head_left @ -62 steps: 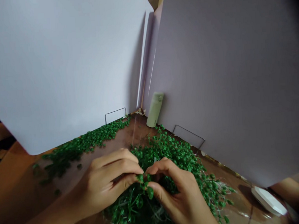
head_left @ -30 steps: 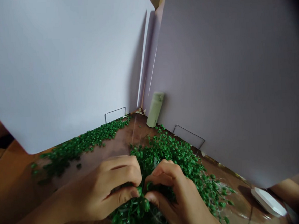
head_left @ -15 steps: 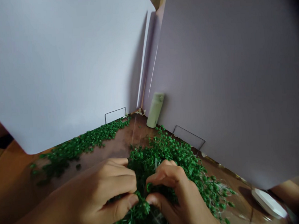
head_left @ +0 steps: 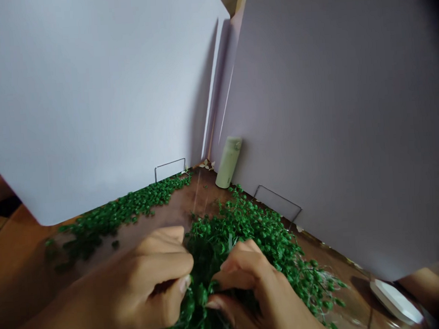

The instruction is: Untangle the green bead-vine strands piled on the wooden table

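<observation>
A heap of bright green sprigs, bearing small round leaf-like pieces and looking like artificial plants, lies in front of me. Over its left side, my left hand is closed, thumb against forefinger, with a bit of green at the tips. My right hand is over the heap's near part, thumb and forefinger pinching a green sprig. A small gap separates the two hands' fingertips. The lower part of the heap is partly hidden behind my hands.
Loose small green pieces lie in a long pile along the left white panel. A pale green bottle stands by the right panel. A white object sits at right on the brown table. Parts of other people show at both edges.
My left hand has drawn back to the left and its fingertips have come away from the right hand's. The right hand has shifted slightly left.
</observation>
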A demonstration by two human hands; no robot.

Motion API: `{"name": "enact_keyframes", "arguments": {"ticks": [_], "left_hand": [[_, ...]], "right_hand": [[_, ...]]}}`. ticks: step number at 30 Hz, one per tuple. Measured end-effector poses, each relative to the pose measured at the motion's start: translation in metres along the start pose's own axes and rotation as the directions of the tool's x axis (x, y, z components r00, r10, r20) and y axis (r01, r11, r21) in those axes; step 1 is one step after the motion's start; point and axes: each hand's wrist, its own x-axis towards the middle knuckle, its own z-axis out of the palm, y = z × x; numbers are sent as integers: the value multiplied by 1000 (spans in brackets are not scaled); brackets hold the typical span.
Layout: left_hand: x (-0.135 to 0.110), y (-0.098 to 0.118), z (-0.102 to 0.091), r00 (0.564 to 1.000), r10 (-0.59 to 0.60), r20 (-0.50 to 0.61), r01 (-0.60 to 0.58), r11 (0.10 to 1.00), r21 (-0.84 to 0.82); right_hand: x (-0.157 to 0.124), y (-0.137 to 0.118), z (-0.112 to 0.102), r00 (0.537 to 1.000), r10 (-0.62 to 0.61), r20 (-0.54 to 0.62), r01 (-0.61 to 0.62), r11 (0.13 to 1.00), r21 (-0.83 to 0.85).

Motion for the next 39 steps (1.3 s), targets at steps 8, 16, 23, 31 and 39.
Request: {"name": "enact_keyframes", "arguments": {"ticks": [8,16,23,31,39], "left_hand": [[-2,-17,3,963,132,-237,-43,937,345],[-29,-86,-56,641,-422,-641,696,672,254],[-32,-117,-31,737,-545,-399,666,687,292],[-29,-103,-38,808,-279,-519,470,836,282],[11,-9,21,979,69,-193,-99,983,-152]], "right_hand": [[3,-9,-6,997,-8,73,8,1000,-7],[-1,-6,1,998,-36,45,35,999,14],[1,10,3,999,-13,33,13,1000,0],[7,2,0,999,-15,49,17,999,-37],[1,9,6,997,64,37,-63,998,-25]]}}
